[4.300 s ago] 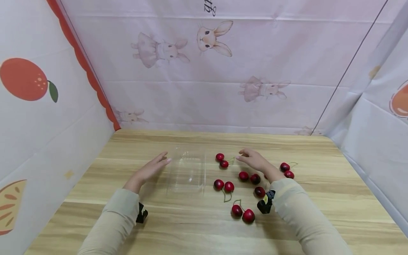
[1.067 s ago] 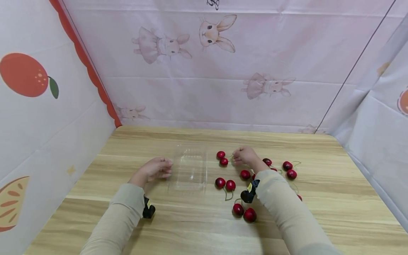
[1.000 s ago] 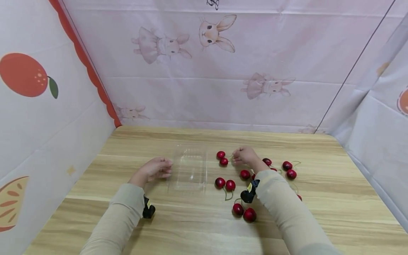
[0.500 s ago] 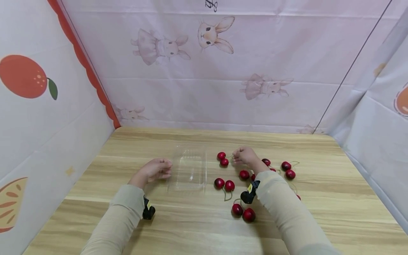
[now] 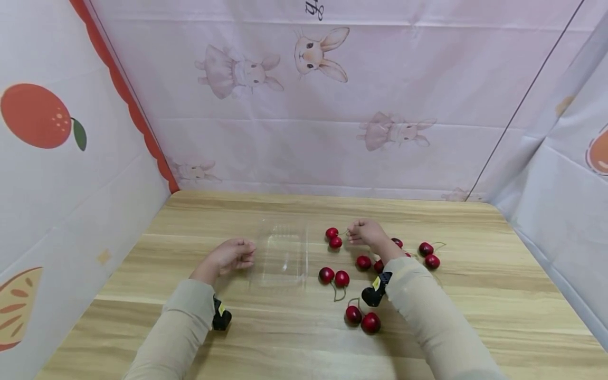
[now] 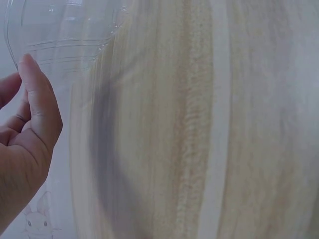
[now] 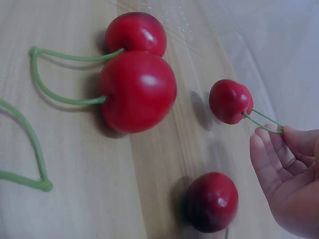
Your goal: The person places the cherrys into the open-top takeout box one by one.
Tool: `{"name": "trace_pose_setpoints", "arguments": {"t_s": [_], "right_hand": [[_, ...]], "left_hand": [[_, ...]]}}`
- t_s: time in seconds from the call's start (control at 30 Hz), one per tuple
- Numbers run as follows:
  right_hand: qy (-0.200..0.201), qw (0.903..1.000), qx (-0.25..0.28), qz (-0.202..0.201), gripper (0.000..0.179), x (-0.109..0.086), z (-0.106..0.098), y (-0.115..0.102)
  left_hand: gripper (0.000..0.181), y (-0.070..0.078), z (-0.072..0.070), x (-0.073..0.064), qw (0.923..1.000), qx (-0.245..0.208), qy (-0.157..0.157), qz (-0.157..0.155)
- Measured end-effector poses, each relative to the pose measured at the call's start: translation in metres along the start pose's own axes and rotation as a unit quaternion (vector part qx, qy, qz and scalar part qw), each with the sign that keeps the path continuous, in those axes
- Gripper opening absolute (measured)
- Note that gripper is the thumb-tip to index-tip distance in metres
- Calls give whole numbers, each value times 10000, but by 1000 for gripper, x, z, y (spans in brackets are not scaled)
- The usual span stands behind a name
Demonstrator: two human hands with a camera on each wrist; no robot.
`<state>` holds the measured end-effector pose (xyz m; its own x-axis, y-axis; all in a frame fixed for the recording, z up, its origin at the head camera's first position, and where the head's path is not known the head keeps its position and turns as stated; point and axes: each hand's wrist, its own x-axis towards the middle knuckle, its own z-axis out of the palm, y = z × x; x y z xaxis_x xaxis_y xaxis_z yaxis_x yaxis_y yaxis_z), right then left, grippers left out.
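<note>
A clear plastic box (image 5: 277, 279) stands on the wooden table, left of the cherries. My left hand (image 5: 231, 256) pinches the box's left rim between thumb and forefinger, seen close up in the left wrist view, where the hand (image 6: 32, 119) is at the rim. My right hand (image 5: 366, 233) pinches the joined green stems of a pair of cherries (image 5: 335, 243). In the right wrist view, a shadow lies apart from these red cherries (image 7: 229, 101), and the stems (image 7: 264, 122) run to thumb and fingertip.
Several more red cherry pairs lie about: one pair (image 5: 342, 278) right of the box, another (image 5: 370, 322) nearer the front, a third (image 5: 432, 261) at the right. Others are partly hidden under the right forearm (image 5: 427, 306). A printed cloth wall (image 5: 304, 158) closes off the back.
Over the last few seconds, both hands went from open to pinching: the left took the box rim, the right reached left to the stems. Just now the held cherries shifted slightly right.
</note>
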<state>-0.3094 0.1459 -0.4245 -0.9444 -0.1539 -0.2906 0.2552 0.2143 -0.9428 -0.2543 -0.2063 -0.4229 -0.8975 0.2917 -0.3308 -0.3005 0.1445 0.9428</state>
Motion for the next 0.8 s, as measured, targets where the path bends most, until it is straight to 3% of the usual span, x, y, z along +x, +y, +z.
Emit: {"name": "trace_pose_setpoints", "arguments": {"t_s": [0.23, 0.8], "right_hand": [[79, 9996, -173, -188, 15, 3, -5, 2], [-218, 9987, 380, -268, 26, -13, 1, -15]], "left_hand": [[13, -2, -1, -2, 10000, -74, -44, 28], [8, 0, -2, -3, 9999, -100, -69, -1]]}}
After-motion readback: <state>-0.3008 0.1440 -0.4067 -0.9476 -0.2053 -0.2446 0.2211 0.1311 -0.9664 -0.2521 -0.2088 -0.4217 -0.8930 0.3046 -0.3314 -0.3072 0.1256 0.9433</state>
